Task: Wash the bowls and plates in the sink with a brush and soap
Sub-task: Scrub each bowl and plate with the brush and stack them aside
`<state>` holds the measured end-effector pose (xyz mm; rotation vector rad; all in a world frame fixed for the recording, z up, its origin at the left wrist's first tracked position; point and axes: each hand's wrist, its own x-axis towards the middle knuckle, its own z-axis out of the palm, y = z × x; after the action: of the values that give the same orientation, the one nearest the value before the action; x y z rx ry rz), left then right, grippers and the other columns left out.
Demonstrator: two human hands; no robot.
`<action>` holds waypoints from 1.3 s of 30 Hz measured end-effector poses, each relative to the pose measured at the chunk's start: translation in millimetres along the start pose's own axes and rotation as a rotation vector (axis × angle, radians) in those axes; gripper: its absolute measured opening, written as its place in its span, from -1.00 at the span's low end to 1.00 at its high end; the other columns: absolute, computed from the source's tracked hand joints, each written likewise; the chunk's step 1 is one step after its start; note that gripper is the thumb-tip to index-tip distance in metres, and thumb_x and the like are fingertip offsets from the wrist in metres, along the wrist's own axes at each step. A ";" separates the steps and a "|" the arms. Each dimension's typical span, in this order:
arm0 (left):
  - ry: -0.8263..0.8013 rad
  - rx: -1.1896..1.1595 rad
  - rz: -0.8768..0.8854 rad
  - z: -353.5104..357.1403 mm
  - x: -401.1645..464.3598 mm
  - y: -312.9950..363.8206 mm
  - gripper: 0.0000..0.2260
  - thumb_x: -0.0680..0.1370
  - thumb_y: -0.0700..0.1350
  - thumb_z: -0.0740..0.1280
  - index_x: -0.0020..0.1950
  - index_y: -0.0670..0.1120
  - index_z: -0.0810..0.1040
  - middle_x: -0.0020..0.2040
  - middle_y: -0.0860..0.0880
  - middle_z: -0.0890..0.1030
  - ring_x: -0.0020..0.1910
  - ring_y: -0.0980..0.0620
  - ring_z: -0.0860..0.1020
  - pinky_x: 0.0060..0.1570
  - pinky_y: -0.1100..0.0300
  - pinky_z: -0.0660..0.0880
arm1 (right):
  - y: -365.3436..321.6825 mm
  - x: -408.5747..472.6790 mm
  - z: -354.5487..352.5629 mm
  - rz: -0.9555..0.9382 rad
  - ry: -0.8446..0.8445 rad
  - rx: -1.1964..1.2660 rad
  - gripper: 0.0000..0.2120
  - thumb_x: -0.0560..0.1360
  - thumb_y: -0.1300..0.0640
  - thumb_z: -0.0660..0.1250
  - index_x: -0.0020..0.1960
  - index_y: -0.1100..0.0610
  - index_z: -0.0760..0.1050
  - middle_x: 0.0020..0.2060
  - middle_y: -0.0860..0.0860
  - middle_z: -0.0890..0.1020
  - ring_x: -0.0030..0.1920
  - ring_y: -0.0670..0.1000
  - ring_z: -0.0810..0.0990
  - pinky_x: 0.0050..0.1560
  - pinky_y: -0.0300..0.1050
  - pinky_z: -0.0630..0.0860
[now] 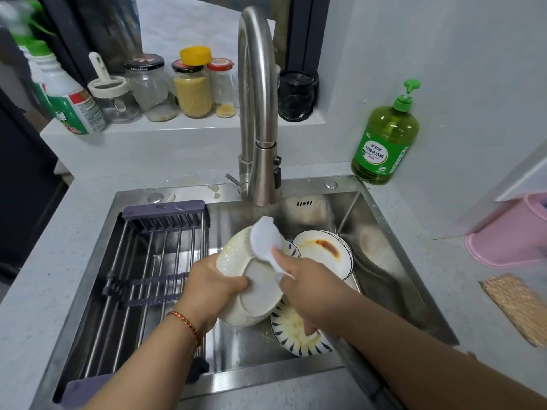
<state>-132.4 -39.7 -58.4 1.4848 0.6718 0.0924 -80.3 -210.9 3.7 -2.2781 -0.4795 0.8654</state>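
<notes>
1. Head view, hands. The left hand (217,284) grips a cream ribbed ceramic bowl (236,261) turned bottom-up and tilted, thumb across its flat base, held over the middle of the stainless steel sink (393,261). The right hand (299,279) has its fingers closed round the handle of a white dish brush (266,238), whose head lies against the bowl's outer wall near the rim.

2. Head view, dishes left in the basin. A white round plate with a red-brown sauce smear (322,253) leans at the back right, other plate rims just behind it. A white plate with dark blue dashes round the rim (296,329) lies flat under the right wrist, yellowish residue on it. Another blue-patterned rim shows between bowl and smeared plate.

3. Head view, rack. The dark purple-framed drying rack with steel rods (154,261) spans the sink's left half; no dish stands in it.

4. Head view, supplies. A green pump bottle of dish soap (384,143) stands on the bench at the sink's back right corner. No water stream is visible from the curved steel tap (257,113).

5. Judgement. Early stage: first bowl under scrub, its outside looks mostly clean; at least three soiled plates wait. Rinsing and racking not yet done.
</notes>
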 end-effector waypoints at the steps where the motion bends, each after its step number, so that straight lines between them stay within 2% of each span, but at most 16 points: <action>1: 0.001 -0.018 -0.009 -0.6 -0.1 0.3 -0.67 0.26 -0.48 0.49 -0.09 -0.16 0.59 -0.16 -0.14 0.67 -0.18 -0.13 0.63 -0.13 0.01 0.59 | 2.2 2.4 0.3 -0.005 0.007 -0.002 -0.50 0.63 0.09 0.02 0.52 -0.21 0.04 -0.33 -0.02 0.40 -0.68 -0.16 0.41 -0.48 -0.25 0.43; 5: -0.003 -0.097 -0.042 -8.9 -2.5 0.5 -0.62 0.22 -0.46 0.50 -0.05 -0.16 0.58 -0.14 -0.15 0.67 -0.17 -0.15 0.63 -0.20 0.03 0.59 | 24.0 16.6 -13.2 0.148 0.033 0.076 -0.49 0.62 0.11 0.01 0.53 -0.16 0.05 -0.37 0.04 0.44 -0.65 -0.07 0.45 -0.33 -0.10 0.39; 7: -0.001 -0.115 -0.059 -9.3 -3.2 -0.6 -0.65 0.29 -0.51 0.45 -0.05 -0.18 0.57 -0.13 -0.16 0.66 -0.16 -0.16 0.63 -0.23 0.06 0.57 | 20.9 12.8 -11.1 0.114 0.000 0.057 -0.50 0.62 0.09 0.01 0.53 -0.16 0.06 -0.40 0.04 0.43 -0.65 -0.07 0.45 -0.41 -0.16 0.38; 10: -0.007 -0.181 -0.092 -6.2 -2.8 -5.7 -0.62 0.25 -0.48 0.48 0.01 -0.22 0.57 -0.06 -0.23 0.67 -0.07 -0.25 0.63 -0.12 -0.07 0.59 | 9.3 11.2 -4.6 0.044 -0.008 0.022 -0.51 0.63 0.08 0.01 0.53 -0.18 0.03 -0.36 -0.01 0.41 -0.62 -0.06 0.45 -0.55 -0.27 0.37; 14: 0.025 -0.319 -0.144 -9.1 -4.9 -6.4 -0.65 0.36 -0.52 0.37 0.08 -0.24 0.57 0.00 -0.26 0.66 -0.04 -0.25 0.63 -0.07 -0.10 0.59 | 23.8 22.0 -16.2 0.160 0.044 0.004 -0.49 0.62 0.09 0.01 0.54 -0.16 0.03 -0.36 0.06 0.50 -0.65 -0.05 0.47 -0.37 -0.07 0.46; 18: 0.079 -0.373 -0.182 -12.5 -2.6 -8.8 -0.69 0.38 -0.45 0.40 0.09 -0.23 0.57 0.03 -0.24 0.64 -0.01 -0.24 0.62 -0.13 -0.08 0.59 | 20.9 13.3 -14.5 0.094 0.061 -0.073 -0.49 0.63 0.11 0.01 0.53 -0.17 0.04 -0.28 -0.05 0.45 -0.63 -0.06 0.46 -0.42 -0.13 0.49; 20: 0.096 -0.397 -0.188 -10.3 -3.1 -7.6 -0.72 0.40 -0.44 0.39 0.07 -0.23 0.56 0.00 -0.24 0.65 -0.03 -0.23 0.62 -0.16 -0.07 0.60 | 13.7 8.9 -5.4 0.079 -0.005 -0.175 -0.47 0.61 0.17 0.05 0.54 -0.10 0.07 -0.10 0.01 0.53 -0.48 0.05 0.55 -0.35 -0.07 0.52; 22: 0.110 -0.429 -0.183 -8.2 -3.4 -3.7 -0.74 0.42 -0.44 0.37 0.07 -0.22 0.56 -0.02 -0.22 0.65 -0.06 -0.20 0.62 -0.19 -0.09 0.61 | 11.6 2.9 7.7 0.045 -0.043 -0.378 -0.47 0.58 0.23 0.10 0.53 0.08 0.12 0.16 0.16 0.53 -0.14 0.20 0.62 -0.07 0.00 0.55; 23: 0.121 -0.438 -0.179 -8.2 -2.7 -2.2 -0.73 0.43 -0.44 0.36 0.09 -0.23 0.56 -0.01 -0.21 0.65 -0.06 -0.20 0.62 -0.16 -0.13 0.61 | 12.6 -2.7 14.5 0.036 -0.032 -0.402 -0.48 0.58 0.22 0.08 0.53 0.08 0.12 0.18 0.21 0.52 -0.02 0.21 0.60 0.01 0.00 0.53; 27: 0.141 -0.388 -0.151 -11.6 -0.8 -3.4 -0.69 0.41 -0.45 0.38 0.10 -0.20 0.56 0.03 -0.22 0.64 -0.02 -0.22 0.62 -0.11 -0.12 0.59 | 18.2 -12.6 26.9 0.017 -0.022 -0.412 -0.48 0.58 0.19 0.00 0.53 0.01 0.06 0.05 0.21 0.57 0.00 0.20 0.59 -0.02 -0.02 0.50; 29: 0.119 -0.341 -0.144 -8.4 -4.2 -4.6 -0.68 0.40 -0.45 0.39 0.09 -0.17 0.57 0.04 -0.22 0.64 0.00 -0.23 0.61 -0.07 -0.11 0.58 | 21.5 0.0 18.5 0.045 -0.022 -0.426 -0.42 0.57 0.25 0.05 0.55 0.08 -0.01 -0.13 0.14 0.55 -0.15 0.17 0.54 -0.08 -0.04 0.45; 31: 0.117 -0.341 -0.139 -5.1 -6.8 -4.3 -0.68 0.41 -0.46 0.38 0.09 -0.17 0.56 0.03 -0.22 0.64 -0.01 -0.22 0.61 -0.05 -0.10 0.58 | 20.3 12.8 11.8 0.040 0.010 -0.410 -0.29 0.51 0.35 0.12 0.57 0.18 -0.11 -0.35 0.00 0.38 -0.37 0.02 0.34 -0.09 -0.07 0.42; 32: 0.120 -0.358 -0.139 -4.4 -6.8 -3.1 -0.68 0.41 -0.46 0.37 0.10 -0.18 0.56 0.03 -0.22 0.64 -0.02 -0.21 0.61 -0.08 -0.08 0.58 | 21.4 15.2 12.6 0.025 0.011 -0.430 -0.27 0.50 0.36 0.14 0.56 0.21 -0.14 -0.37 -0.01 0.37 -0.40 -0.01 0.27 -0.10 -0.08 0.41; 34: 0.139 -0.394 -0.134 -5.7 -4.7 -0.8 -0.68 0.43 -0.45 0.36 0.13 -0.19 0.55 0.02 -0.20 0.64 -0.04 -0.19 0.61 -0.14 -0.08 0.59 | 24.1 10.0 18.5 0.002 0.024 -0.434 -0.36 0.55 0.29 0.08 0.56 0.17 -0.11 -0.17 0.11 0.55 -0.31 0.07 0.37 -0.14 -0.09 0.36; 36: 0.162 -0.404 -0.121 -9.0 -2.2 -0.1 -0.68 0.43 -0.45 0.36 0.13 -0.18 0.54 0.02 -0.20 0.63 -0.03 -0.20 0.61 -0.09 -0.21 0.58 | 25.9 -3.7 29.8 -0.032 -0.031 -0.420 -0.46 0.59 0.21 0.02 0.54 0.05 0.02 0.09 0.21 0.55 -0.10 0.12 0.49 -0.05 -0.03 0.42; 39: 0.163 -0.405 -0.117 -10.7 -2.1 0.8 -0.71 0.43 -0.45 0.36 0.07 -0.17 0.55 0.02 -0.20 0.63 -0.03 -0.20 0.61 -0.08 -0.27 0.57 | 29.6 -5.6 35.1 -0.011 -0.056 -0.380 -0.48 0.59 0.18 -0.01 0.54 -0.01 0.06 0.18 0.23 0.52 0.02 0.17 0.53 0.04 -0.02 0.44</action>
<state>-138.8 -31.1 -56.2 1.0540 0.8171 0.2468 -105.5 -219.9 -34.1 -2.5935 -0.7341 0.8955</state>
